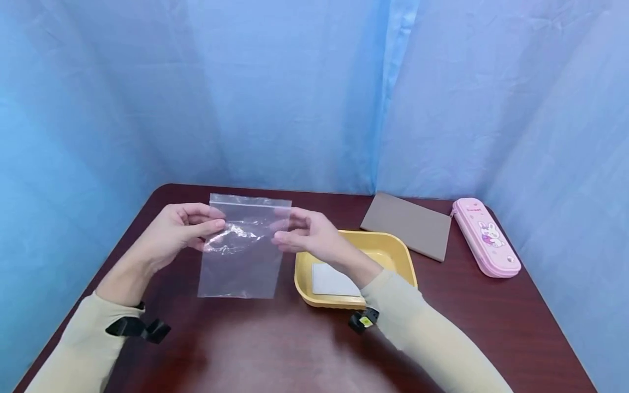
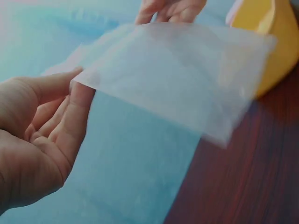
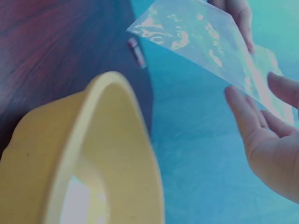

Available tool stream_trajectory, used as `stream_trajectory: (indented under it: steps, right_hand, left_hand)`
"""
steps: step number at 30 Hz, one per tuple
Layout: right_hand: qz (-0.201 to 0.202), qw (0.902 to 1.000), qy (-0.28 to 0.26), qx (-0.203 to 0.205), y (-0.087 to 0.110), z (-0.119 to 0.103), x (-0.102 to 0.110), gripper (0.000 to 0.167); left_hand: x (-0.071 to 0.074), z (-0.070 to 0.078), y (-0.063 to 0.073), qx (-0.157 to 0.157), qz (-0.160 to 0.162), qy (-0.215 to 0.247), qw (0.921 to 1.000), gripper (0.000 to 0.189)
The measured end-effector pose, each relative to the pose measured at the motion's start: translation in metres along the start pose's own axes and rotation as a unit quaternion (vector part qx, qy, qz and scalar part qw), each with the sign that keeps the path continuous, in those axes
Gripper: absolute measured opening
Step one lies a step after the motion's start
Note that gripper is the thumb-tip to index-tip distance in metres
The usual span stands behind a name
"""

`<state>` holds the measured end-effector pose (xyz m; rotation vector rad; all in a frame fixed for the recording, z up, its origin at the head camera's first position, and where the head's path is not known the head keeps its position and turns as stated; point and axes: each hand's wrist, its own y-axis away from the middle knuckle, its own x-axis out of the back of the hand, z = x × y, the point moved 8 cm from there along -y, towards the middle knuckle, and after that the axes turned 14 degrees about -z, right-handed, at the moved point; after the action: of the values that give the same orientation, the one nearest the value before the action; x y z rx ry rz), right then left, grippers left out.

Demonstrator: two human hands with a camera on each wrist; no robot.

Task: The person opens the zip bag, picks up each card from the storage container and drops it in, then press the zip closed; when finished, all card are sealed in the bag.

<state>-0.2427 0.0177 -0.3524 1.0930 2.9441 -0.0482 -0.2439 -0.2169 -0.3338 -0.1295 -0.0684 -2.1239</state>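
Note:
A clear zip-lock bag hangs upright over the table, its zip strip along the top. My left hand pinches the bag's left edge between thumb and fingers; the left wrist view shows the bag's edge running out from that pinch. At the opposite edge is my right hand, some of its fingers showing through the plastic. In the right wrist view the right hand's thumb and fairly straight fingers stand apart, with the bag's edge between them. The bag looks flat, with shiny creases.
Below my right forearm stands a yellow tray with a white rectangular piece inside. Behind it lies a flat grey-brown board-like rectangle, beside a pink pencil case. A small stick-shaped object lies near the table's edge.

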Motion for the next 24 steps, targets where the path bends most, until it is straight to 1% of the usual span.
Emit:
stream_trajectory:
  steps: [1,2,4,5,7,9,11,13,16,20,22,24]
  right_hand:
    - [0.005,0.9999,-0.015,0.004,0.006,-0.004,0.001,0.050]
    - [0.012,0.9997,-0.018,0.006,0.012,-0.009,0.003,0.047]
    - [0.023,0.9995,-0.020,0.006,0.027,-0.016,0.007,0.041]
    - [0.029,0.9994,-0.017,0.003,0.035,-0.019,0.009,0.039]
    - [0.043,0.9990,-0.005,-0.007,0.052,-0.021,0.014,0.037]
    - [0.054,0.9983,0.004,-0.018,0.069,-0.020,0.018,0.037]
    - [0.063,0.9976,0.008,-0.027,0.086,-0.017,0.020,0.037]
    - [0.069,0.9969,0.012,-0.037,0.102,-0.012,0.023,0.039]
    - [0.067,0.9969,0.020,-0.037,0.125,-0.008,0.030,0.039]
    - [0.072,0.9966,0.037,-0.019,0.155,-0.005,0.045,0.036]
    - [0.078,0.9961,0.040,-0.012,0.166,-0.002,0.050,0.033]
    - [0.078,0.9963,0.036,-0.008,0.172,0.004,0.051,0.032]
  left_hand:
    - [-0.008,0.004,-0.001,-0.012,-0.003,0.019,0.9997,0.013]
    - [-0.017,0.006,-0.002,-0.020,-0.008,0.034,0.9992,0.013]
    - [-0.035,0.010,-0.005,-0.026,-0.022,0.054,0.9979,0.015]
    - [-0.044,0.011,-0.006,-0.024,-0.031,0.054,0.9978,0.016]
    - [-0.061,0.013,-0.008,-0.017,-0.049,0.040,0.9979,0.020]
    - [-0.076,0.015,-0.011,-0.011,-0.060,0.027,0.9978,0.025]
    - [-0.090,0.019,-0.013,-0.016,-0.066,0.018,0.9976,0.027]
    - [-0.104,0.021,-0.016,-0.021,-0.071,0.020,0.9971,0.026]
    - [-0.124,0.020,-0.023,-0.026,-0.077,0.020,0.9965,0.022]
    - [-0.149,0.014,-0.037,-0.028,-0.090,0.019,0.9954,0.022]
    - [-0.158,0.010,-0.041,-0.023,-0.101,0.019,0.9945,0.022]
    - [-0.163,0.006,-0.042,-0.016,-0.107,0.014,0.9940,0.023]
